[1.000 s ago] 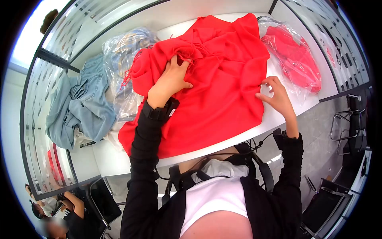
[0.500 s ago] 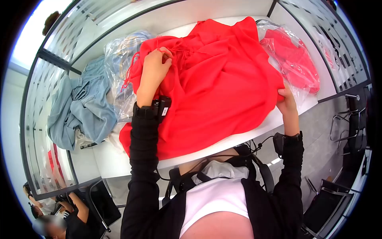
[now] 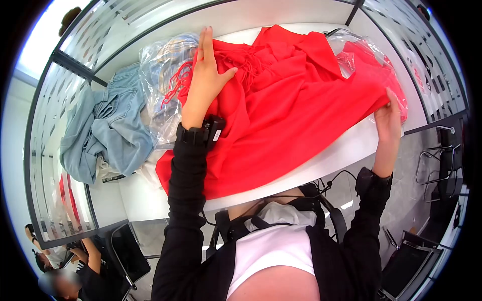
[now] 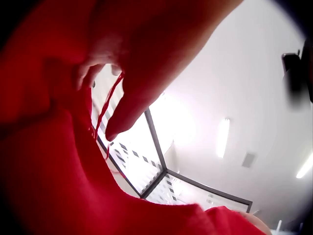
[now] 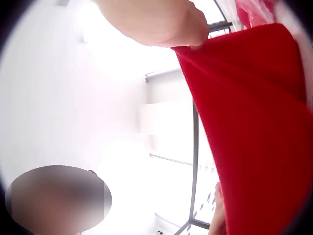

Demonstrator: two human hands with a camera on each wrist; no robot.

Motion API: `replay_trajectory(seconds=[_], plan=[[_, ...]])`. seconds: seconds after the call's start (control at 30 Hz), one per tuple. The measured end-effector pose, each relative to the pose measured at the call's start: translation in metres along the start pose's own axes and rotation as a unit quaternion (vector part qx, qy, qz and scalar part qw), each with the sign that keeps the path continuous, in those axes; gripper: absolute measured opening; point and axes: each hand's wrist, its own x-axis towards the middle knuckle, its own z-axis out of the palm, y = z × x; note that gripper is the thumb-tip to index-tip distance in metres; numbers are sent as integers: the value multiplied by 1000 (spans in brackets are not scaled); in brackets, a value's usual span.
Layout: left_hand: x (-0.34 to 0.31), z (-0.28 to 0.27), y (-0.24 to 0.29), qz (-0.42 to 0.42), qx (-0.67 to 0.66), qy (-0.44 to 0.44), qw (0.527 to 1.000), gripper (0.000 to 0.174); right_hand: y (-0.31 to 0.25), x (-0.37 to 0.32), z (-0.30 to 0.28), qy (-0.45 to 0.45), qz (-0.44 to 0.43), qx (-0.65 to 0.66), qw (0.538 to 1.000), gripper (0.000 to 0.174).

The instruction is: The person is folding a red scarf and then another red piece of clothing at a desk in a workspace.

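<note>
A large red fringed scarf (image 3: 286, 115) lies wrinkled across the white table. My right hand (image 3: 387, 123) pinches its right edge and holds it out past the table's right side. In the right wrist view, the cloth (image 5: 254, 117) hangs stretched from the fingertips of that hand (image 5: 161, 22). Over the left end of the scarf, my left hand (image 3: 205, 83) has its fingers straight and its thumb spread, beside the bunched red fringe (image 3: 247, 62). Thin red strands (image 4: 105, 105) show near the thumb of this hand (image 4: 151, 54) in the left wrist view.
Light blue jeans (image 3: 113, 130) lie at the left, beside a plaid cloth in a clear plastic bag (image 3: 163, 85). Another clear bag with red cloth (image 3: 371, 55) lies at the right back. Framed glass partitions (image 3: 75, 65) enclose the table (image 3: 346, 150).
My right hand took hold of the scarf's right edge and pulled it to the right, over the bagged red cloth. The left hand's fingers went from curled at the fringe to straight.
</note>
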Motion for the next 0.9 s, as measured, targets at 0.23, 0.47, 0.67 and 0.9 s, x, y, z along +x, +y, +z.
replay_trajectory(seconds=[0.23,0.47,0.67,0.9], plan=[[10,-18,4,-79,-97,-17,992,66,-16,8,63,-52,-200,-20,978,39],[-14,11,-14,-80,66,-206,973,51,0,-17,27,-254,-323,-705,578,31],[-22,25,-5,-72,111,-176,975,52,25,-44,-24,-296,-118,-719,618,48],[-6,2,-32,-182,-38,-169,968,28,44,-34,-31,-281,-150,-661,679,31]])
